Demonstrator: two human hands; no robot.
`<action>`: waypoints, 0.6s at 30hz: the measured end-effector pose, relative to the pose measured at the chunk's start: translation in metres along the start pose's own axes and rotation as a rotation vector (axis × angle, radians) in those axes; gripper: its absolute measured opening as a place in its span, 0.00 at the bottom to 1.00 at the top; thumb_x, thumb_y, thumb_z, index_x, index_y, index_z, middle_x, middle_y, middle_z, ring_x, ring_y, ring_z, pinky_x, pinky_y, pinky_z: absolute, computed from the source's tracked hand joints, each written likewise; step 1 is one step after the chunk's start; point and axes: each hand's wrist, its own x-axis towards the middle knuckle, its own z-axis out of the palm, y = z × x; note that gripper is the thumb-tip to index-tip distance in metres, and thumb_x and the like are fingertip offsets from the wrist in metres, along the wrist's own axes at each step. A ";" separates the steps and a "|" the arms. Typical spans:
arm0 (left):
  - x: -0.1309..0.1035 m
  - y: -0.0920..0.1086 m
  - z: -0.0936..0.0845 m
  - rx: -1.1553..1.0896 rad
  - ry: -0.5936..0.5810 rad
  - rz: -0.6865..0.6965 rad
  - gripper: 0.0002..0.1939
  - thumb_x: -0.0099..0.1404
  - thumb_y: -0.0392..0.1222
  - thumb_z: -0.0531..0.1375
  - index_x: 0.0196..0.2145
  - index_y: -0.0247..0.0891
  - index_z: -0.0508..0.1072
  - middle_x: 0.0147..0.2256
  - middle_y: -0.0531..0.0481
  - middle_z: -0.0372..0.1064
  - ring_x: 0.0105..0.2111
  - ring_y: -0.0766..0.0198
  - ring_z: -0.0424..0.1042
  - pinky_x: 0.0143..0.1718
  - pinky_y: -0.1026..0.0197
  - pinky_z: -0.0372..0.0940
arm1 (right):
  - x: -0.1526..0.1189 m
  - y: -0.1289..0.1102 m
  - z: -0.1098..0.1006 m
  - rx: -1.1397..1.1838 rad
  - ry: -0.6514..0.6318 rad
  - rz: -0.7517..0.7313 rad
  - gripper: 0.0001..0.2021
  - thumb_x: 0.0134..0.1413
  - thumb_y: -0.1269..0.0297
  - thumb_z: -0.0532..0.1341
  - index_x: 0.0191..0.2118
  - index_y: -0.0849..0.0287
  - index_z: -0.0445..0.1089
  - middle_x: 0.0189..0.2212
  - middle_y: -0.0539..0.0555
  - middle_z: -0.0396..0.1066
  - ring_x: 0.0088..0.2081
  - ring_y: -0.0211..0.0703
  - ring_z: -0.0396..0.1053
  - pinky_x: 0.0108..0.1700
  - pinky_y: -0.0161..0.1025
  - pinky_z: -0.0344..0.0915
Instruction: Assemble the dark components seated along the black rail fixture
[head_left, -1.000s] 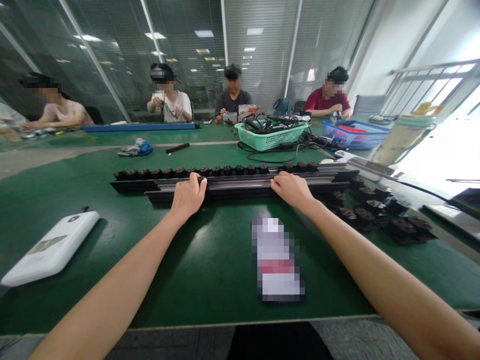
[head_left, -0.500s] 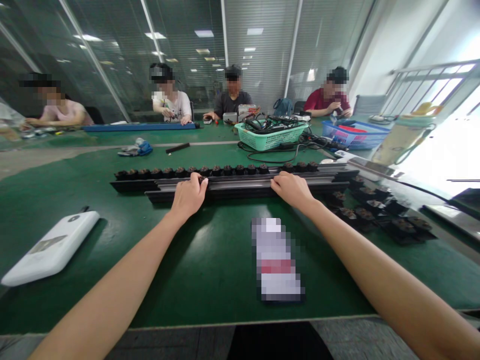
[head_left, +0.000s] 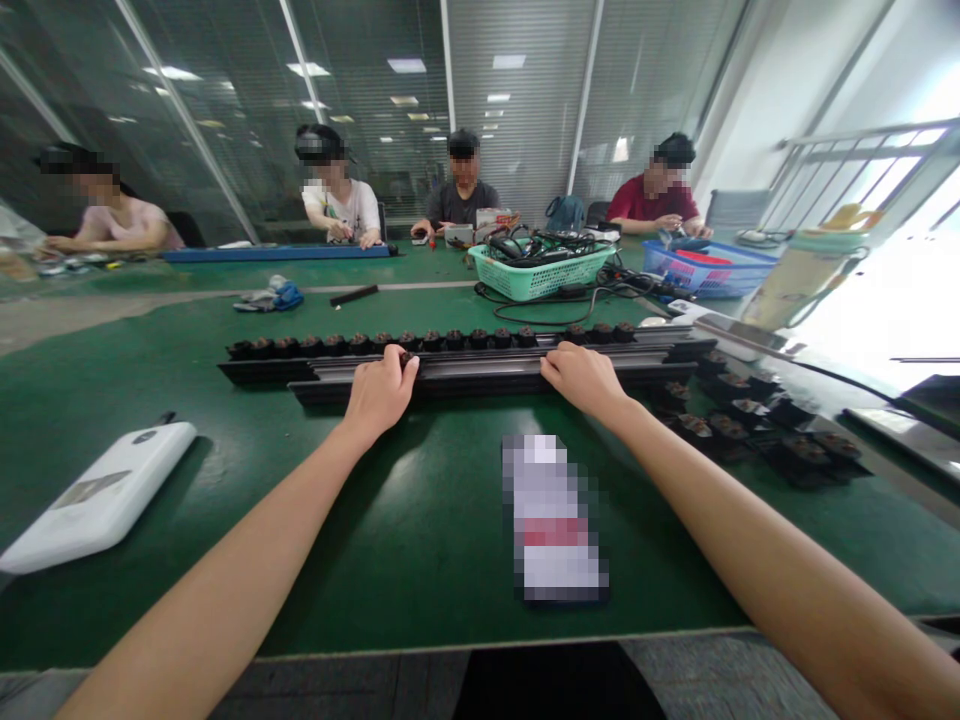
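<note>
A long black metal rail [head_left: 480,386] lies crosswise on the green table in front of me. My left hand [head_left: 381,394] is closed at its left half, with a small dark round part [head_left: 406,358] showing at the thumb and forefinger. Over the rail's right half curl the fingers of my right hand [head_left: 583,374], gripping it; the fingertips are hidden. Just behind is a second black rail [head_left: 259,373], bearing a row of black round parts [head_left: 455,339] with a gap toward the right.
Several loose black parts [head_left: 750,410] lie to the right. A phone [head_left: 559,520] is nearest me, and a white power-bank-like device [head_left: 105,495] is at left. Beyond the rails stand a green basket [head_left: 540,278] of cables and a blue basket [head_left: 712,275]. Several people sit across the table.
My hands keep their places on the rail, with hardly any visible movement. Across the table, the person in the red top has lowered their hands slightly.
</note>
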 end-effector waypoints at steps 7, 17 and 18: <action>-0.001 -0.001 0.001 0.006 0.016 0.005 0.24 0.76 0.52 0.40 0.54 0.33 0.65 0.40 0.36 0.79 0.44 0.47 0.79 0.51 0.48 0.64 | 0.000 0.000 0.000 -0.009 0.000 -0.003 0.24 0.72 0.57 0.45 0.46 0.59 0.78 0.49 0.60 0.75 0.46 0.51 0.76 0.41 0.40 0.64; -0.002 0.002 0.001 -0.025 0.007 -0.009 0.23 0.76 0.53 0.40 0.54 0.35 0.64 0.42 0.37 0.79 0.45 0.47 0.78 0.56 0.46 0.59 | 0.001 0.000 0.001 -0.003 -0.006 0.000 0.24 0.72 0.58 0.45 0.47 0.58 0.78 0.50 0.60 0.75 0.46 0.51 0.76 0.42 0.40 0.64; -0.002 0.002 0.001 -0.028 0.007 -0.010 0.23 0.76 0.53 0.40 0.54 0.35 0.64 0.42 0.37 0.79 0.46 0.47 0.78 0.56 0.46 0.59 | 0.001 0.000 0.001 -0.002 -0.007 0.001 0.24 0.72 0.57 0.45 0.47 0.58 0.78 0.50 0.60 0.75 0.46 0.51 0.76 0.42 0.40 0.64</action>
